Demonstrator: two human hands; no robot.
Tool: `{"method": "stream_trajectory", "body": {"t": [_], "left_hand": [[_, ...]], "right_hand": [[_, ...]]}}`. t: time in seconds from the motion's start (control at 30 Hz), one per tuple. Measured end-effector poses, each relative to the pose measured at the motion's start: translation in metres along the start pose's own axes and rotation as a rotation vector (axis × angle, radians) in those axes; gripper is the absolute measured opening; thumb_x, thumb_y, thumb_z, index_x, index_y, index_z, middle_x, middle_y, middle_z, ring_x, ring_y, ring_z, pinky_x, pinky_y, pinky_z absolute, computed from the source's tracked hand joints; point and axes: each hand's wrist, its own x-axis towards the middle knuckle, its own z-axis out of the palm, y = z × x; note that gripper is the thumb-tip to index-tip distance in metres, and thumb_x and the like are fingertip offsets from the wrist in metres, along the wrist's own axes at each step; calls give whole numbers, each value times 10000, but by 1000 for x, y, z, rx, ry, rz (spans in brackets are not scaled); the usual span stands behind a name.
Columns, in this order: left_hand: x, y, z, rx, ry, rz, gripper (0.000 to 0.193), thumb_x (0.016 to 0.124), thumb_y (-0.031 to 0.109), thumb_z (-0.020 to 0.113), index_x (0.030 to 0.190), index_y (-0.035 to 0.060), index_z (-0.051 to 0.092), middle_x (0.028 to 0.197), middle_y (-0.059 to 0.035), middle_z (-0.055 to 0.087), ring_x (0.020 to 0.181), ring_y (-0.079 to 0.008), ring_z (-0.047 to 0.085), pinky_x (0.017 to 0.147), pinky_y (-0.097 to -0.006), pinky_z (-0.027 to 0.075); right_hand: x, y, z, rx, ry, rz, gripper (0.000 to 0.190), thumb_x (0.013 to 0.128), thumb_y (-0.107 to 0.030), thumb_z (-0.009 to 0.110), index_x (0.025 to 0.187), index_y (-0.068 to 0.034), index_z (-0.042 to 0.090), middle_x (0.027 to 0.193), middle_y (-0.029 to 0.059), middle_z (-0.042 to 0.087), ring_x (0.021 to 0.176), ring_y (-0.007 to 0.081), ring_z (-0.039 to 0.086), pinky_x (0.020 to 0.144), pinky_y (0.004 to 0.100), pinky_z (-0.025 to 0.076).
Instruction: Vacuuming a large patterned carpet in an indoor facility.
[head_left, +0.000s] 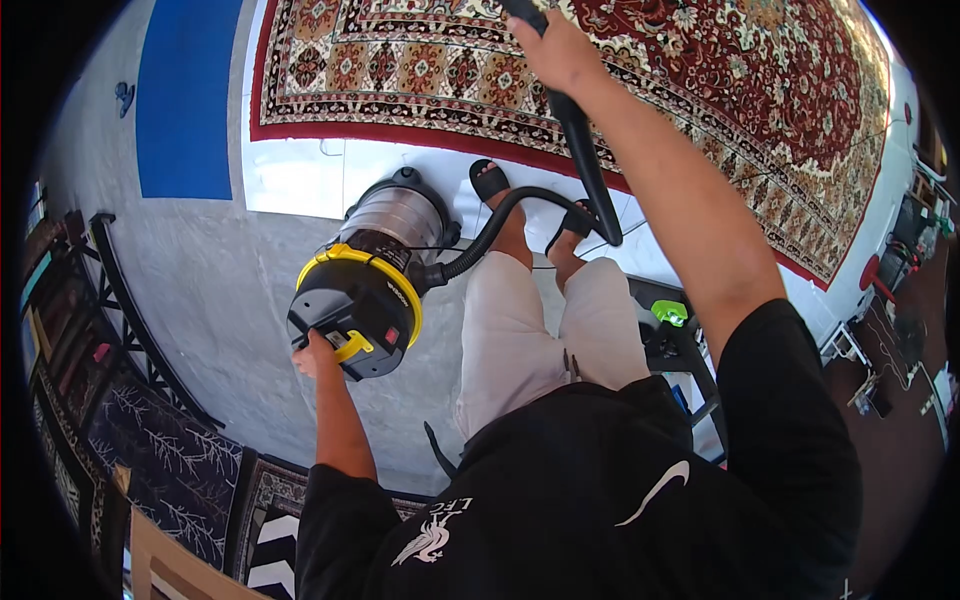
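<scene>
A canister vacuum cleaner (386, 221) with a silvery drum, yellow rim and black lid stands at the left of my feet. My left hand (316, 355) grips the lid's carry handle (349, 346), which shows yellow beside the fingers. From the drum's side port, a black corrugated hose (491, 229) arches across my shins to the lower end of a black wand (583, 154). High in the view, my right hand (559, 54) is wrapped around the wand over a red patterned carpet (457, 75). The wand's far end is out of view.
My sandalled feet (491, 178) stand on a white tiled strip (292, 176). A blue mat (187, 97) lies left of the carpet. Rolled or hung rugs (161, 465) and a black metal rack (124, 285) line the left. At right are a dark stand (701, 367) and a red-topped stool (870, 272).
</scene>
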Motion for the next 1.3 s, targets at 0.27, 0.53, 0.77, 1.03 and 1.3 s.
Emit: {"method": "stream_trajectory", "body": {"t": [0.27,0.53,0.77,1.03,1.3], "left_hand": [[-77,-37,24,-86,233,105,721,803,236,728,1390,26,366,1228,-252,529,1106,-426,574,976,-489,478],[-110,-27,-4,-658,-235,-293,632,857,38,609,1395,18,278,1291,-215,517,1032,-341,657,620,-412,616],[-203,-112,-1,-475,-348,-234,996,834,114,686,1596,142,44,1394,-207,501,1008,-352,679,623,-404,625],[-317,-161,30,-598,-392,-493,883,856,101,633,1581,120,130,1325,-213,530,895,-374,698,563,-435,627],[-410,-272,69,-937,-448,-1105,346,967,132,554,1264,-33,488,1125,-216,612,875,-374,713,602,-428,648]], "right_hand": [[27,-4,-22,29,-265,-7,536,930,-477,547,1176,-4,599,1028,278,673,1005,417,654,894,491,486],[14,5,-67,298,-455,135,553,929,-529,595,1023,17,594,802,134,652,698,231,664,653,385,540],[44,18,-125,370,-612,133,543,929,-533,623,1186,-81,466,776,11,531,645,110,564,604,310,552],[96,-9,-159,155,-566,-48,529,945,-531,596,991,-4,591,804,57,596,630,129,591,609,326,541],[85,-17,-133,55,-590,-132,562,932,-588,573,980,-28,571,748,57,587,611,152,582,603,352,537]]}}
